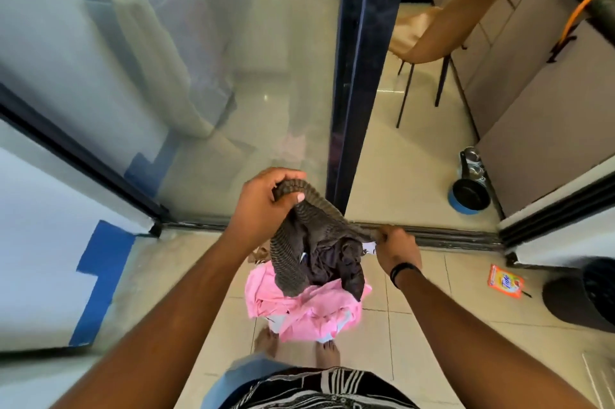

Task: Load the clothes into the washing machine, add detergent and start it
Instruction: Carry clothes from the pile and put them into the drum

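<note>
A dark brown striped garment (299,242) hangs in the air between both hands. My left hand (263,202) grips its ribbed upper edge, fingers curled round the fabric. My right hand (396,247) pinches the other end, lower and to the right. Under the garment a pile of pink cloth (299,312) lies on the tiled floor just in front of my bare feet. An orange detergent packet (505,280) lies on the floor to the right. No washing machine is plainly visible.
A glass sliding door (199,75) with a dark frame (362,75) stands ahead, its floor track (449,235) crossing the doorway. Beyond are a tan chair (442,29), cabinets and a blue-rimmed black pan (469,197). A dark round bin (585,295) sits at the right.
</note>
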Tool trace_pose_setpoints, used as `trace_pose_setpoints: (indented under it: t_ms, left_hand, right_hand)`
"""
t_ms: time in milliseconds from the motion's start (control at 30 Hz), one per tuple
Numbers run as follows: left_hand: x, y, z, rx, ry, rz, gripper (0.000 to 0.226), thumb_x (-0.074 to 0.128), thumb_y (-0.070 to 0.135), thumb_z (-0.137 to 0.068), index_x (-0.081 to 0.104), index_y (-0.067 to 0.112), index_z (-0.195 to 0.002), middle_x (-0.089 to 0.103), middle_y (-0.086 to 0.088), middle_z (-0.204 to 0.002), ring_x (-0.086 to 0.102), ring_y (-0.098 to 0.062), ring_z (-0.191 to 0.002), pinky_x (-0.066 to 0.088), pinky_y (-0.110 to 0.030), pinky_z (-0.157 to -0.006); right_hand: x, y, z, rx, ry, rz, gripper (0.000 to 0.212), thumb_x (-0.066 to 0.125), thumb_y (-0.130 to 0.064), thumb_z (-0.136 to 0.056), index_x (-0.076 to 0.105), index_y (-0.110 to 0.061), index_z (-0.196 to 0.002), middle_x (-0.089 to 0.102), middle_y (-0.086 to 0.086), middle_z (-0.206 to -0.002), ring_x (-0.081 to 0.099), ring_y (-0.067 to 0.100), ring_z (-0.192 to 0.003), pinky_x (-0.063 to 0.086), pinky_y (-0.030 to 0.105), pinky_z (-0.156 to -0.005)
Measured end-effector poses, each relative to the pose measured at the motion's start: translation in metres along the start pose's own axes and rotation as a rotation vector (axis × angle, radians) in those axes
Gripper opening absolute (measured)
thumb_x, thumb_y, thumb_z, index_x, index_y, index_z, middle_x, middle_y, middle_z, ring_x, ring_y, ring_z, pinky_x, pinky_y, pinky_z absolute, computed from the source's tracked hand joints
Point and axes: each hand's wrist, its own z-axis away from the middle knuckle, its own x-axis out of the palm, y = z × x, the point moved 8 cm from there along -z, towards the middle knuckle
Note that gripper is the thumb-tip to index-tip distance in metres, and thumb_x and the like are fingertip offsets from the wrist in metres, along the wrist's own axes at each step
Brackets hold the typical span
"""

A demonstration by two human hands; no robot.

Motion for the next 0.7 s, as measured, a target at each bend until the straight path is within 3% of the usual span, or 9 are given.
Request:
trace_pose_setpoints:
  t_ms: [67,133,200,267,333,400,467,567,700]
  left_hand:
    - [-0.005,-0.015,0.008,-0.095,-0.015,-0.04,0.03,0.078,0.007,-0.08,0.075,0.02,-0.108,0.072,0.005,-0.108,0.066,-0.009,-0.101,0.049,-0.021,-0.093]
    - [-0.006,-0.026,0.021,-0.146,-0.046,-0.085,0.028,0.077,0.006,-0.082,0.076,0.019,-0.106,0.071,0.0,-0.104,0.066,-0.014,-0.095,0.048,-0.016,-0.086]
    - [-0.007,-0.031,0.032,-0.153,-0.094,-0.091,0.027,0.075,0.002,-0.083,0.077,0.016,-0.106,0.068,-0.006,-0.097,0.064,-0.018,-0.087,0.043,-0.009,-0.077]
    - [-0.013,-0.033,0.042,-0.132,-0.156,-0.101,0.028,0.074,0.0,-0.084,0.076,0.013,-0.108,0.065,-0.006,-0.096,0.063,-0.018,-0.087,0.044,-0.011,-0.076]
    - [-0.027,-0.034,0.051,-0.117,-0.209,-0.116,0.029,0.074,0.0,-0.084,0.076,0.014,-0.109,0.064,-0.003,-0.097,0.062,-0.015,-0.089,0.048,-0.016,-0.079]
    - [-0.053,-0.04,0.065,-0.14,-0.213,-0.119,0.029,0.074,0.003,-0.085,0.076,0.018,-0.11,0.064,0.0,-0.099,0.061,-0.008,-0.091,0.049,-0.017,-0.082]
    - [-0.084,-0.049,0.083,-0.189,-0.174,-0.094,0.03,0.073,0.004,-0.086,0.075,0.021,-0.11,0.064,0.003,-0.101,0.06,-0.004,-0.094,0.048,-0.012,-0.083]
    - [-0.138,-0.069,0.125,-0.282,-0.052,-0.075,0.03,0.073,0.006,-0.086,0.074,0.024,-0.11,0.064,0.009,-0.102,0.059,-0.001,-0.098,0.048,-0.011,-0.084]
    - [-0.212,-0.117,0.21,-0.489,0.198,-0.094,0.045,0.077,0.013,-0.084,0.066,0.037,-0.12,0.063,0.014,-0.101,0.058,-0.003,-0.082,0.049,-0.018,-0.076]
  right_hand:
    - [0.016,-0.016,-0.002,-0.034,-0.084,-0.166,0.024,0.052,-0.027,-0.085,0.073,-0.025,-0.094,0.074,0.011,-0.098,0.067,0.035,-0.096,0.055,0.039,-0.081]
    - [0.032,-0.041,0.001,-0.102,-0.145,-0.292,0.029,0.051,-0.032,-0.076,0.069,-0.037,-0.097,0.074,0.002,-0.091,0.069,0.029,-0.089,0.057,0.043,-0.082]
    - [0.056,-0.085,0.015,-0.252,-0.26,-0.318,0.045,0.06,-0.029,-0.077,0.058,-0.041,-0.12,0.07,-0.005,-0.085,0.067,0.019,-0.083,0.056,0.038,-0.081]
    - [0.082,-0.132,0.039,-0.385,-0.399,-0.36,0.064,0.068,-0.029,-0.078,0.044,-0.043,-0.136,0.069,-0.007,-0.091,0.066,0.012,-0.087,0.055,0.032,-0.081]
    - [0.105,-0.168,0.056,-0.484,-0.428,-0.35,0.058,0.064,-0.032,-0.082,0.045,-0.046,-0.134,0.07,-0.007,-0.099,0.067,0.013,-0.093,0.056,0.036,-0.084]
    - [0.12,-0.2,0.073,-0.562,-0.406,-0.279,0.042,0.057,-0.023,-0.089,0.055,-0.041,-0.126,0.071,-0.002,-0.099,0.066,0.021,-0.092,0.056,0.04,-0.083]
    - [0.134,-0.228,0.09,-0.637,-0.408,-0.221,0.031,0.053,-0.018,-0.091,0.065,-0.033,-0.116,0.072,0.004,-0.102,0.066,0.025,-0.092,0.054,0.037,-0.08]
    - [0.166,-0.265,0.122,-0.755,-0.464,-0.17,0.023,0.051,-0.019,-0.088,0.07,-0.025,-0.1,0.074,0.0,-0.089,0.067,0.025,-0.083,0.055,0.039,-0.075]
    - [0.198,-0.303,0.163,-0.815,-0.455,-0.211,0.032,0.039,-0.046,-0.083,0.062,-0.033,-0.102,0.073,0.0,-0.08,0.069,0.027,-0.075,0.058,0.047,-0.068]
